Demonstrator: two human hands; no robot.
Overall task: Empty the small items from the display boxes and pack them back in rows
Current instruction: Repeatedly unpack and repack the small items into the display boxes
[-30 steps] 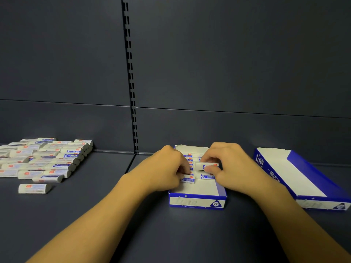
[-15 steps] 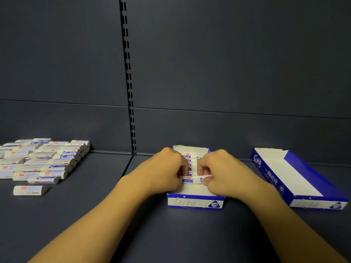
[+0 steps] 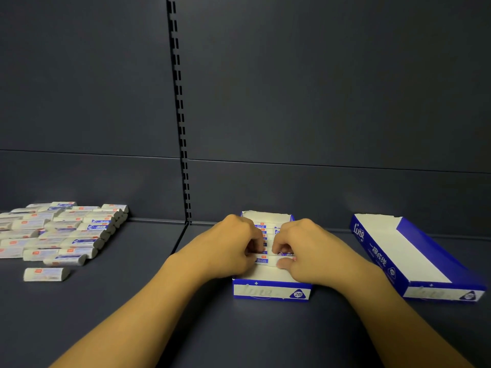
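box: small blue-and-white cardboard display box [image 3: 271,291], half packed
erasers: white sleeved erasers [image 3: 261,260] rowed under fingertips
left hand [image 3: 233,248]: fingers curled, pinching front eraser
right hand [image 3: 305,248]: same, thumb against it

A dark grey shelf [image 3: 111,314] carries three groups of goods. At far left, a heap of wrapped white erasers [image 3: 61,232] lies in rough rows, with one loose eraser [image 3: 46,274] just nearer than the rest. At centre stands a blue-and-white box [image 3: 271,290], marked 2B on its near end, with erasers packed inside. To the right, well apart, a second box [image 3: 414,258] of the same make lies at an angle, showing a white interior.
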